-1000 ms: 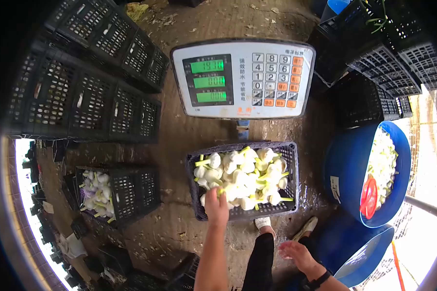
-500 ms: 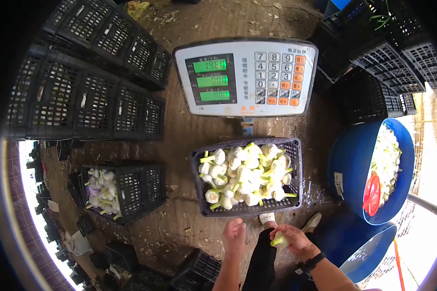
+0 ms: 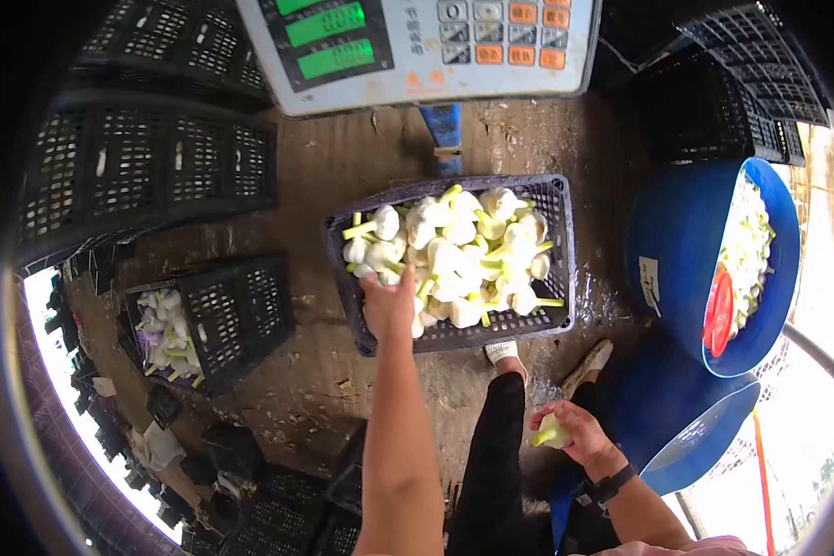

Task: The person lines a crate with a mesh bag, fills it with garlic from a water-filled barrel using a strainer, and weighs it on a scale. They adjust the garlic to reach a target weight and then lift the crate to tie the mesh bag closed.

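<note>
A black plastic crate [image 3: 539, 326] full of white bulbs with green stalks [image 3: 459, 255] stands on the ground below the scale. My left hand [image 3: 388, 303] reaches over the crate's near left corner and rests on the bulbs there; whether it grips one is hidden. My right hand [image 3: 574, 432] stays low by my leg, closed around one white bulb with a green stalk [image 3: 549, 433]. A dark watch sits on that wrist.
A weighing scale head [image 3: 417, 42] with green displays hangs above the crate. A second crate with bulbs [image 3: 215, 320] sits to the left, empty black crates [image 3: 148, 171] stacked behind. A blue tub [image 3: 681, 259] of trimmings and a red scoop [image 3: 719, 315] stand right.
My left hand has gone from beside my leg forward into the crate. The right hand keeps the bulb it picked up. The view has tilted down, so the scale sits higher.
</note>
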The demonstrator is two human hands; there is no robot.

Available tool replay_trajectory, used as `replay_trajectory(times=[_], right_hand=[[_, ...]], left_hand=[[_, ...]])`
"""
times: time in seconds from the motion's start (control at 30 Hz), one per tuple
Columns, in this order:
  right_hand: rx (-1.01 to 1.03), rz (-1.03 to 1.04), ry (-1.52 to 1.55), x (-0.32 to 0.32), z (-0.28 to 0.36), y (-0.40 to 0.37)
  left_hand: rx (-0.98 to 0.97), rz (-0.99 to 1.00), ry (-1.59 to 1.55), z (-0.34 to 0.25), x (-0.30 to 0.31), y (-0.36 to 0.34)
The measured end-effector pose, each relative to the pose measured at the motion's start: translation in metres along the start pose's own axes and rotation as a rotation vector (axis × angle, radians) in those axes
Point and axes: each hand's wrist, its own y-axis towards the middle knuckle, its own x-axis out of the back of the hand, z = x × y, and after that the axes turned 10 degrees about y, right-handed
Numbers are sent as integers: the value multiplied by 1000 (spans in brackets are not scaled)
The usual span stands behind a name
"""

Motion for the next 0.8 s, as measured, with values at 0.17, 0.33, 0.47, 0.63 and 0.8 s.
replay_trajectory(times=[0.17, 0.33, 0.47, 0.63, 0.8], right_hand=[[131, 84, -134, -39, 14, 18], [348, 252, -368, -125, 21, 72], [271, -79, -526, -183, 28, 93], [211, 24, -523, -152, 9, 49], [172, 146, -1133, -125, -22, -17]], left_hand=[[467, 345, -711, 23, -42, 44], [277, 282, -855, 63, 43, -31], [556, 205, -963, 103, 96, -127], [562, 374, -955, 97, 145, -196], [435, 913, -1093, 56, 162, -252]])
